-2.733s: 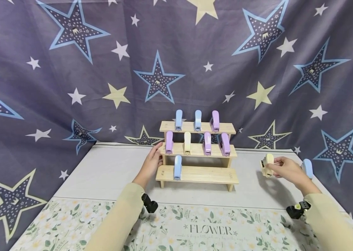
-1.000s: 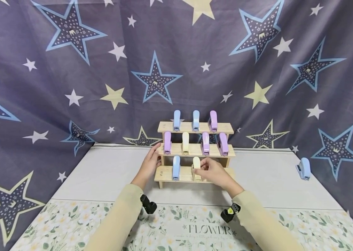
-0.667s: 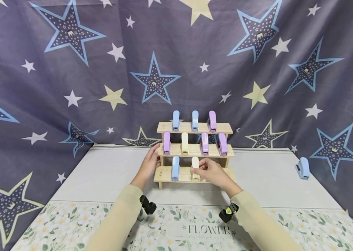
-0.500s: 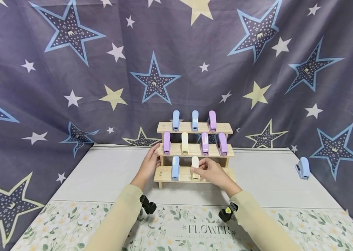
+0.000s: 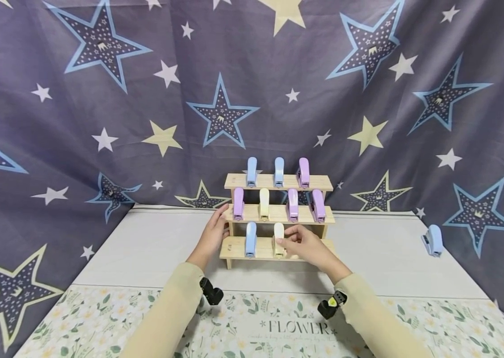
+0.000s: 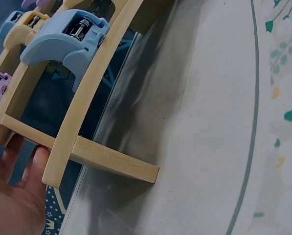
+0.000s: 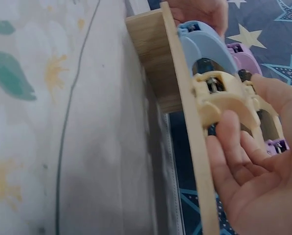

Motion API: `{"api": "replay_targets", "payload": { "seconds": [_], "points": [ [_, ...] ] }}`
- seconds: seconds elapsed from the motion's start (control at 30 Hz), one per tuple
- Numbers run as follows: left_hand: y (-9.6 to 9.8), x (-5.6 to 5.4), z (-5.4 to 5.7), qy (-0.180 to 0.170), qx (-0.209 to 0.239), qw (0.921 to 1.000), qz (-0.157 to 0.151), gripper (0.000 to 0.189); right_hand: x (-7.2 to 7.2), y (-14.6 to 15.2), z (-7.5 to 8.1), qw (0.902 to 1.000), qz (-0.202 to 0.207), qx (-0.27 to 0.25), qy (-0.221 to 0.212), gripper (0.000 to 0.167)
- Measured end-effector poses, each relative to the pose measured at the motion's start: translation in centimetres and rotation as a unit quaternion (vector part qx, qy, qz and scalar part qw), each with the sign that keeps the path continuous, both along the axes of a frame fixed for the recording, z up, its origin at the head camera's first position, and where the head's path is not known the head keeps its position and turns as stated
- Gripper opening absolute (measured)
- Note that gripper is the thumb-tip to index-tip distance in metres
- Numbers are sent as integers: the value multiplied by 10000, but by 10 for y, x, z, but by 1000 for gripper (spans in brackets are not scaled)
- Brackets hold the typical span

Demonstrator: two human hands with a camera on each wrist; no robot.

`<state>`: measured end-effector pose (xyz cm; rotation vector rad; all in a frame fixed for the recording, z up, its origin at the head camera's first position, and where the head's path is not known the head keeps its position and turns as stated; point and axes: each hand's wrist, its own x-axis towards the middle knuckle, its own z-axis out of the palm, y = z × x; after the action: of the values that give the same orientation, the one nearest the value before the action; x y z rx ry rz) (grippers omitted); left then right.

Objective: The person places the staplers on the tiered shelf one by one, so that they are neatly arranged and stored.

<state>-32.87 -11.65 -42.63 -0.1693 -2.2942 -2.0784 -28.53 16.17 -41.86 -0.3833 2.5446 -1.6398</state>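
A three-tier wooden display stand (image 5: pixel 229 247) holds staplers in light blue, purple and cream. At its left end my left hand (image 5: pixel 211 237) grips the end of the middle shelf, with fingers (image 6: pixel 35 169) at the wood in the left wrist view. A cream stapler (image 5: pixel 279 243) stands on the bottom shelf, right of a blue stapler (image 5: pixel 250 239). My right hand (image 5: pixel 307 247) is right beside the cream stapler, its fingers spread apart. In the right wrist view, fingertips overlap the lower side of this cream stapler (image 7: pixel 226 95).
One blue stapler (image 5: pixel 434 240) stands alone on the white tabletop (image 5: pixel 381 253) at the far right. Several staplers fill the upper shelves, including a purple stapler (image 5: pixel 318 206) tilted at the right end. A star-patterned curtain (image 5: pixel 167 74) hangs behind; a floral mat (image 5: pixel 100 313) covers the front.
My right hand carried the cream stapler from the right side onto the bottom shelf, then its fingers loosened and shifted slightly right. My left hand stayed on the stand.
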Motion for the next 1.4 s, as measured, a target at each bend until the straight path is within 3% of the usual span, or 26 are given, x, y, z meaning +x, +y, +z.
{"api": "replay_targets", "payload": {
  "seconds": [0.3, 0.63, 0.8, 1.13, 1.23, 1.4],
  "points": [
    [2, 1, 2, -19, -20, 10000, 41, 47, 12, 35, 12, 9994, 317, 21, 96, 50],
    [0, -1, 1, -18, -62, 10000, 24, 47, 19, 84, 15, 9993, 82, 278, 253, 45],
    [1, 0, 1, -3, -13, 10000, -1, 47, 19, 116, 15, 9957, -291, 667, 574, 42],
    [0, 0, 2, -6, -20, 10000, 36, 47, 14, 209, 5, 9714, -1407, 1766, 730, 41],
    [0, 2, 4, -58, 43, 10000, 2, 47, 13, 235, 4, 9574, -1806, 2118, 765, 43],
    [1, 15, 20, -106, 54, 9999, -104, 47, 17, 271, 0, 9290, -2529, 2561, 858, 47]
  ]
}}
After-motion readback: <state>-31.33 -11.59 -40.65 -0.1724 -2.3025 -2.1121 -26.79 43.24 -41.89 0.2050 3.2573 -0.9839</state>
